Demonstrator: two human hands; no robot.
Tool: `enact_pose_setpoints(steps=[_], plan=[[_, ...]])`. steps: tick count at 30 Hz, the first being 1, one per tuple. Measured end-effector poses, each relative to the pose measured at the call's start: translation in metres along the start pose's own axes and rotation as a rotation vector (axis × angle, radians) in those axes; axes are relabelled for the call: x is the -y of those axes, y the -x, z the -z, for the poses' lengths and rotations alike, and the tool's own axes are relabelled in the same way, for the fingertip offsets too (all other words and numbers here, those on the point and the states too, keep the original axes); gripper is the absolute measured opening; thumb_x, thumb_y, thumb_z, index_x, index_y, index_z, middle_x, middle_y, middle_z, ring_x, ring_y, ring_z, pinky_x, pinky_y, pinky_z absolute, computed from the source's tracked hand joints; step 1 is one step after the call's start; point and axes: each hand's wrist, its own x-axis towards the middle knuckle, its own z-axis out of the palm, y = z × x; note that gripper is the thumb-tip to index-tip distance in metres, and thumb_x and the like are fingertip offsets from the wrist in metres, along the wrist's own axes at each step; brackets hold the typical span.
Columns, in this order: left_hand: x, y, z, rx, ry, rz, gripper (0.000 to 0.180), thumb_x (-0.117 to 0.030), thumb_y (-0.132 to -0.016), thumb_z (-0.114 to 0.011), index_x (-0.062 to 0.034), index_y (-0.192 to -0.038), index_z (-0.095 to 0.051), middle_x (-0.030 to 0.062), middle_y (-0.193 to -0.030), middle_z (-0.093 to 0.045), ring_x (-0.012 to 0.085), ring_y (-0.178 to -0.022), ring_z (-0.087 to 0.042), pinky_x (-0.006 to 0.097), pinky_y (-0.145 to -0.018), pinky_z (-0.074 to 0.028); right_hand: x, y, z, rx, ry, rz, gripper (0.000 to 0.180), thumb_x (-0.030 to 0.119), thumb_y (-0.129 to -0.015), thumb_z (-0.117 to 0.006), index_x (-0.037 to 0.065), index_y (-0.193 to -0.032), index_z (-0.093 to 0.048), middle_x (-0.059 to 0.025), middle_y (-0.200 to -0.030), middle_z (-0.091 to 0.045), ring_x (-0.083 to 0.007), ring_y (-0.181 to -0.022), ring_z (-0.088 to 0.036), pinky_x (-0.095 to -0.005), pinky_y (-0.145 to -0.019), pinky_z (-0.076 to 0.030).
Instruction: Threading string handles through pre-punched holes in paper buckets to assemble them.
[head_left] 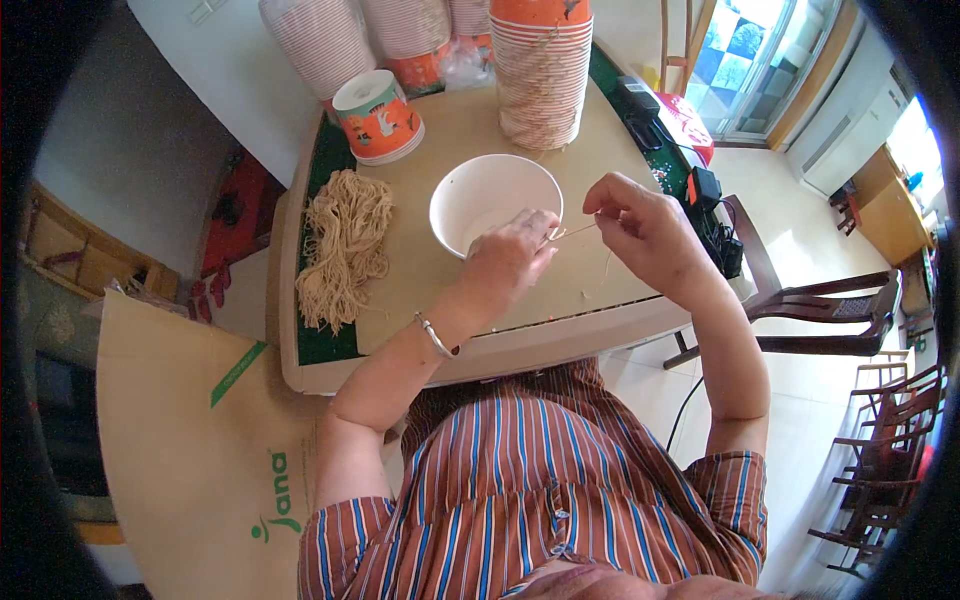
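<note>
A thin pale string (577, 231) is stretched between my two hands above the table. My left hand (512, 255) is closed on its one end, in front of the right side of the white paper bowl (465, 205); whether it touches the rim I cannot tell. With fingers pinched, my right hand (640, 230) grips the other end to the right of the bowl, and a loose tail hangs below. The bowl stands mouth up, its inside partly covered by my left hand. Left of it lies a bundle of beige strings (345, 245).
A tall stack of paper bowls (540, 85) rises at the back, and an orange and green paper bowl (382, 120) sits upside down at back left. More stacks (315, 45) stand behind. Black adapters and cables (710, 215) line the table's right edge. A wooden chair (830, 310) stands at right.
</note>
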Motion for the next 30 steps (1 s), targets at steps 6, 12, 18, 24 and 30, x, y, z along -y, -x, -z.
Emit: enact_pose_setpoints(steps=[6, 12, 18, 24, 30], plan=[[0.005, 0.019, 0.018, -0.020, -0.226, -0.102, 0.026, -0.017, -0.085, -0.074, -0.0052, -0.107, -0.065, 0.0127, -0.102, -0.068, 0.0345, -0.091, -0.068, 0.044, -0.079, -0.056, -0.008, -0.002, 0.007, -0.003, 0.007, -0.055, 0.011, 0.000, -0.095, -0.058, 0.001, -0.106, -0.060, -0.0059, -0.087, -0.066, -0.0092, -0.074, -0.061, -0.0261, -0.070, -0.053], [0.004, 0.018, 0.017, 0.234, -0.314, 0.006, 0.020, -0.020, -0.095, -0.063, -0.0036, -0.107, -0.065, 0.0143, -0.100, -0.066, 0.0343, -0.089, -0.068, 0.045, -0.076, -0.056, 0.009, -0.008, 0.001, 0.176, -0.541, -0.230, 0.007, 0.002, -0.097, -0.060, 0.002, -0.104, -0.063, -0.0022, -0.079, -0.064, -0.0035, -0.052, -0.050, -0.0195, -0.046, -0.041], [-0.010, 0.004, -0.001, -0.028, -0.176, -0.090, 0.016, -0.017, -0.096, -0.063, -0.0017, -0.100, -0.065, 0.0126, -0.092, -0.065, 0.0306, -0.087, -0.068, 0.042, -0.072, -0.058, 0.010, -0.006, -0.024, 0.151, -0.986, -0.219, 0.009, 0.004, -0.101, -0.057, 0.002, -0.109, -0.061, -0.0042, -0.082, -0.066, -0.0027, -0.045, -0.043, -0.0187, -0.041, -0.034], [-0.030, 0.008, 0.021, -0.012, 0.784, 0.207, 0.022, -0.014, -0.105, -0.055, 0.0003, -0.118, -0.065, 0.0055, -0.094, -0.067, 0.0170, -0.079, -0.068, 0.030, -0.071, -0.058, 0.003, -0.009, -0.024, 0.064, -1.091, -0.293, 0.010, 0.006, -0.103, -0.056, 0.002, -0.111, -0.060, -0.0060, -0.087, -0.067, -0.0032, -0.046, -0.043, -0.0189, -0.042, -0.035], [-0.023, 0.019, 0.024, 0.308, 1.141, 0.369, 0.023, -0.016, -0.105, -0.057, -0.0010, -0.117, -0.068, 0.0009, -0.085, -0.066, 0.0066, -0.067, -0.062, 0.022, -0.061, -0.053, 0.003, -0.014, -0.023, 0.042, -1.097, -0.226, 0.010, 0.008, -0.102, -0.060, 0.003, -0.110, -0.063, -0.0067, -0.087, -0.069, -0.0055, -0.048, -0.047, -0.0224, -0.044, -0.042]])
